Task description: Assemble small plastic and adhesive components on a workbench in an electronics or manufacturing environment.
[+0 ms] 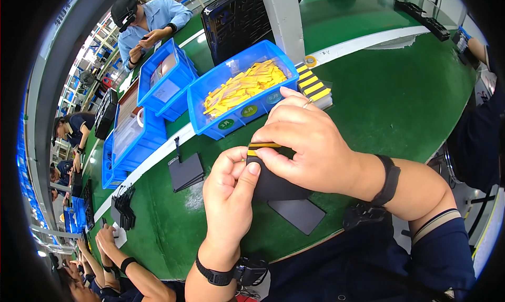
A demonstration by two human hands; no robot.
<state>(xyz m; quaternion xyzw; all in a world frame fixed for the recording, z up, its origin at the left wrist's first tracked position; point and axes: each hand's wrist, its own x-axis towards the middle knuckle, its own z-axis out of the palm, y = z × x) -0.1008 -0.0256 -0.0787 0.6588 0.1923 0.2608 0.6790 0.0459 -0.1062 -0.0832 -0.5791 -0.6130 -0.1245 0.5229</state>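
Observation:
My left hand [230, 195] pinches the left edge of a flat black piece [279, 182], thumb on its face. At the piece's top left corner sits a yellow-and-black striped strip [252, 150]. My right hand [310, 141] is closed over the top edge, thumb and fingers pinching the strip there; its fingers hide part of it. Below my hands, a dark flat rectangular piece [298, 215] lies on the green table. Beyond my right hand is a stack of yellow-and-black striped sheets [313, 83].
A blue bin [231, 124] of yellow pieces stands ahead; more blue bins [173, 94] are to its left. Black cards with loops [187, 171] and a pile of black pieces [123, 210] lie left. A tape roll [310, 61] sits behind the sheets. Co-workers [155, 18] work along the table.

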